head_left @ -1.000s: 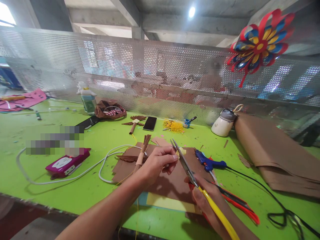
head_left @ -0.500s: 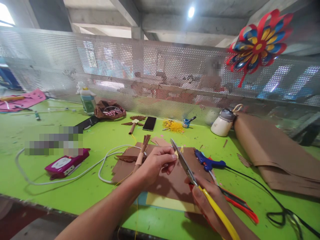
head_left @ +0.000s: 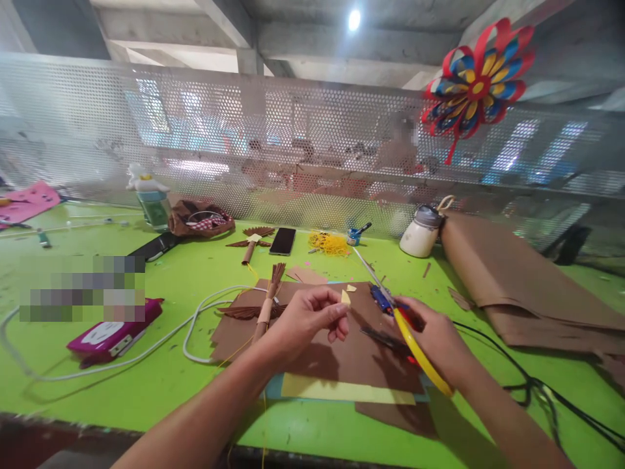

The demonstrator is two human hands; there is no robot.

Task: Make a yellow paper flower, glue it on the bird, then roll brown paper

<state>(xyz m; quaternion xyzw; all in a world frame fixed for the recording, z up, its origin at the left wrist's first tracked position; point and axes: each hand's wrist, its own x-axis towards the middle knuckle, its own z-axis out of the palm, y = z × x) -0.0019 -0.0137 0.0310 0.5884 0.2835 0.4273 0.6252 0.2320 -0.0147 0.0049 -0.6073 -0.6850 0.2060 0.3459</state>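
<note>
My left hand (head_left: 307,319) is closed, pinching a small pale yellow paper piece (head_left: 346,298) between thumb and fingertips. My right hand (head_left: 432,329) grips a pair of scissors (head_left: 415,348) with a yellow handle; the blades point up and away, apart from the paper. Below both hands lies brown cardboard (head_left: 332,358), with a yellow paper strip (head_left: 342,389) along its near edge. A small yellow scrap (head_left: 351,288) rests near its far edge. A brown paper bird-like figure (head_left: 265,309) is beside my left wrist. The scissors partly hide a blue glue gun (head_left: 381,299).
A dark tool with a red end (head_left: 385,339) is below the scissors. Behind are a phone (head_left: 282,241), yellow shreds (head_left: 329,243) and a small blue jar (head_left: 353,237). A purple power strip (head_left: 117,332) with white cable lies left. Brown paper (head_left: 527,286) and a bottle (head_left: 420,231) stand right.
My right hand has moved right and away from the left hand, taking the scissors off the yellow paper. The left hand keeps its pinch. The view has turned slightly right.
</note>
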